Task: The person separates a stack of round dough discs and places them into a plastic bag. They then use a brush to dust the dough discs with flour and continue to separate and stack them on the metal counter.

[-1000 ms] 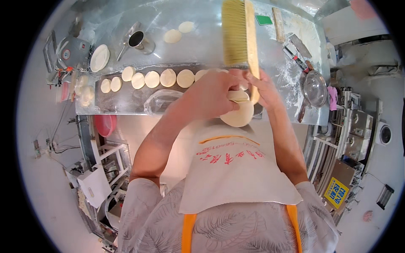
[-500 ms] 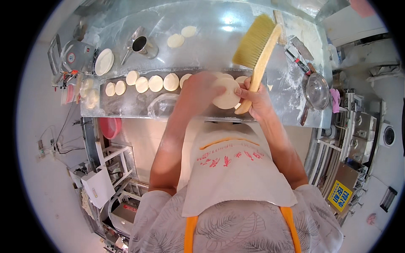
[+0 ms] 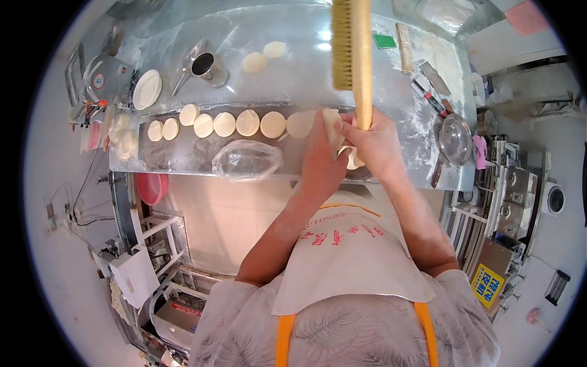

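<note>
My right hand (image 3: 376,140) grips the wooden handle of a long yellow-bristled brush (image 3: 342,52), held upright, with its thumb also against pale thin dough rounds (image 3: 333,125). My left hand (image 3: 321,159), fingers closed and partly blurred, holds those same rounds from the left, turned nearly edge-on. Another pale dough piece (image 3: 352,160) hangs below, between my hands. Beside them a row of thicker dough discs (image 3: 247,122) lies on the grey work strip, with a crumpled clear plastic bag (image 3: 246,159) in front.
On the steel table (image 3: 171,37) are a cup (image 3: 215,76), white plate (image 3: 147,88), grey machine (image 3: 109,79), two thin rounds (image 3: 255,62), green card (image 3: 384,41), wooden stick (image 3: 404,46), strainer (image 3: 455,140), knives and pink cloth (image 3: 480,151). A pink basin (image 3: 151,189) sits below.
My left hand has moved right and turned, tilting the dough rounds from facing up to edge-on. The brush swung slightly right, then back to upright. More of the plastic bag now shows.
</note>
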`<action>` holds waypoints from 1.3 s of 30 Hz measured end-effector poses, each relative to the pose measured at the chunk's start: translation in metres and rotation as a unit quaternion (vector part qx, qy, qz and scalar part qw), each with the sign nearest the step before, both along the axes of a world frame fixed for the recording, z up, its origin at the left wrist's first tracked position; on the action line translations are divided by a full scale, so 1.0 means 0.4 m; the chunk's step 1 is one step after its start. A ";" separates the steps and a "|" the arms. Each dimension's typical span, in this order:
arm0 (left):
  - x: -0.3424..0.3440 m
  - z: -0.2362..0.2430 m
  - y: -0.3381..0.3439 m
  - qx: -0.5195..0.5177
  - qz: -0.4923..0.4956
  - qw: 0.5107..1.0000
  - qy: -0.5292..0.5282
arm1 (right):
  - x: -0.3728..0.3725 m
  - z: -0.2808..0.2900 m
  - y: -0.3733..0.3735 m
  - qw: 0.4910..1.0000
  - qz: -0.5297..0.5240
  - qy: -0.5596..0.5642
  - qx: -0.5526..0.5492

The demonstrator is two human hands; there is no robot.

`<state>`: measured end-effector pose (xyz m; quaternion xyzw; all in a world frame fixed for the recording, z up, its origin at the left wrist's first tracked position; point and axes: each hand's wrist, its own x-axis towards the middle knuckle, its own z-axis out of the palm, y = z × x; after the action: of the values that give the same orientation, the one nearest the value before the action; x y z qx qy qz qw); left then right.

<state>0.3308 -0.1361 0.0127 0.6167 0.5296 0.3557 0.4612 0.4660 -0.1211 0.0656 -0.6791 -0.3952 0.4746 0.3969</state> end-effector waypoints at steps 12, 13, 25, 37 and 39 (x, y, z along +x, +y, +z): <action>-0.062 -0.099 0.054 -0.277 0.004 0.811 -0.515 | 0.074 0.063 -0.005 0.994 0.104 -0.003 -0.019; -0.070 -0.090 0.058 -0.277 -0.006 0.800 -0.533 | 0.087 0.083 -0.021 0.996 0.086 0.007 -0.011; -0.075 -0.117 0.116 -0.239 0.012 0.836 -0.494 | 0.263 0.169 -0.181 0.943 0.267 -0.196 0.034; -0.096 -0.090 0.154 -0.216 -0.017 0.884 -0.415 | 0.332 0.131 -0.196 0.991 0.049 -0.121 -0.023; -0.097 -0.104 0.156 -0.261 0.022 0.872 -0.415 | 0.329 0.133 -0.199 0.989 0.055 -0.131 -0.034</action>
<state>0.2921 -0.0735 -0.0289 0.2582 0.3765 0.4375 0.7747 0.5975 -0.2008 0.1187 -0.7257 -0.4646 0.4154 0.2915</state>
